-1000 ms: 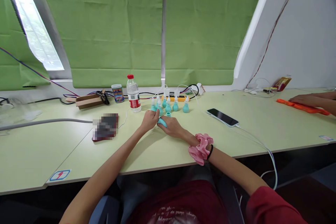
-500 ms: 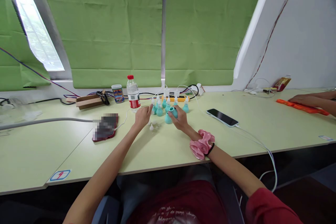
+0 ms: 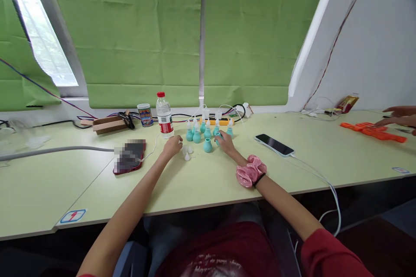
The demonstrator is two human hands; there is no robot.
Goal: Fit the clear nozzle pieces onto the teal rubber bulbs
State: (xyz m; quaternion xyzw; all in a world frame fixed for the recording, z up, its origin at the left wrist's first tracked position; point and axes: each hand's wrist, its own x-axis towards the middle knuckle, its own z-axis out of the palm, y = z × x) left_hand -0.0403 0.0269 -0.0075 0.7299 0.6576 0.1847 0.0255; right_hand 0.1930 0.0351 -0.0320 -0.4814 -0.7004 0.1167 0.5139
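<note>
At the centre of a pale green counter point(image 3: 201, 181), a seated person's two hands work among a cluster of small teal squeeze bulbs point(image 3: 202, 129) with white nozzles. Left hand point(image 3: 172, 145) rests on the counter, fingers loosely curled, beside two loose white nozzles point(image 3: 186, 152) lying at its 3 o'clock; whether it pinches anything cannot be told. Right hand point(image 3: 225, 140), a pink scrunchie point(image 3: 250, 171) on its wrist, is closed around a teal bulb point(image 3: 219, 136) at the cluster's near edge. One capless teal bulb point(image 3: 207, 145) stands upright between the two hands, apart from both. A water bottle point(image 3: 164, 116) stands at 10 o'clock from the left hand, a small can point(image 3: 144, 115) beyond it; a phone point(image 3: 274, 145) on its white cable point(image 3: 321, 179) lies at 3 o'clock from the right hand. At far right, another person's hand point(image 3: 398, 116) hovers over orange parts point(image 3: 373, 131). The risks, as judged from here: the standing bulbs are packed closely, so a sideways sweep of either wrist could topple them, and the loose nozzles, being small and round, could roll off toward the counter's edge if nudged.
</note>
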